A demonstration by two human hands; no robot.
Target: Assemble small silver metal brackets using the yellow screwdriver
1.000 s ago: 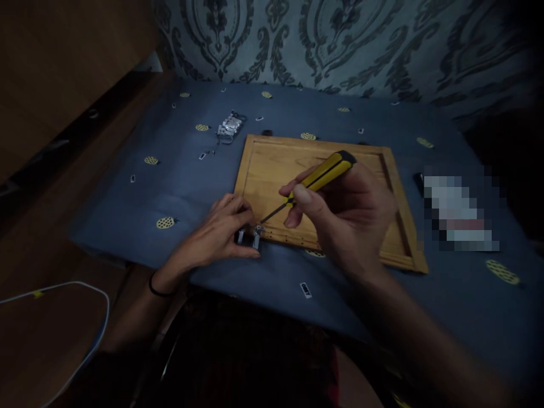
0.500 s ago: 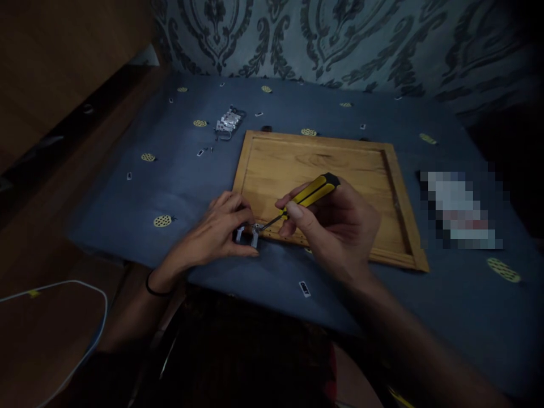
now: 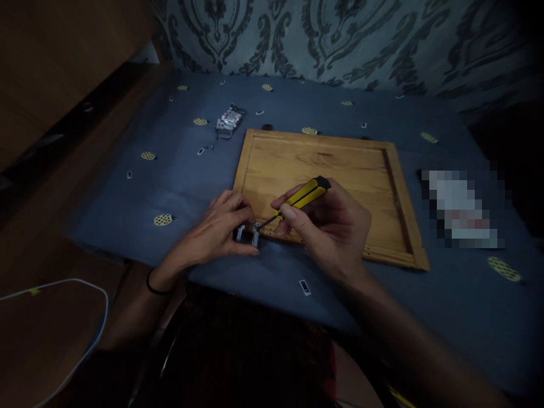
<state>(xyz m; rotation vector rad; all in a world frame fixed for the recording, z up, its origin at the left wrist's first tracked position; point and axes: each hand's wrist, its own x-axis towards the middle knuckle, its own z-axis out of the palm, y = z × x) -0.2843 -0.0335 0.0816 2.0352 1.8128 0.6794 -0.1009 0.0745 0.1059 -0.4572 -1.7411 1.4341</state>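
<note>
A wooden framed panel (image 3: 340, 161) lies flat on a blue patterned cloth (image 3: 178, 170). My left hand (image 3: 215, 232) pinches a small metal hinge (image 3: 250, 233) against the panel's near left corner. My right hand (image 3: 329, 226) is closed round a yellow and black screwdriver (image 3: 302, 195), whose tip rests on the hinge. The handle slants up to the right.
A heap of metal hinges (image 3: 229, 120) and loose screws (image 3: 208, 149) lies at the back left of the cloth. A blurred white object (image 3: 463, 209) sits to the right of the panel. A patterned wall (image 3: 340, 39) stands behind, wooden furniture (image 3: 51, 68) at the left.
My right hand has lowered and drawn left toward the hinge, laying the screwdriver flatter, and its tip has reached the hinge. My left hand has stayed in place.
</note>
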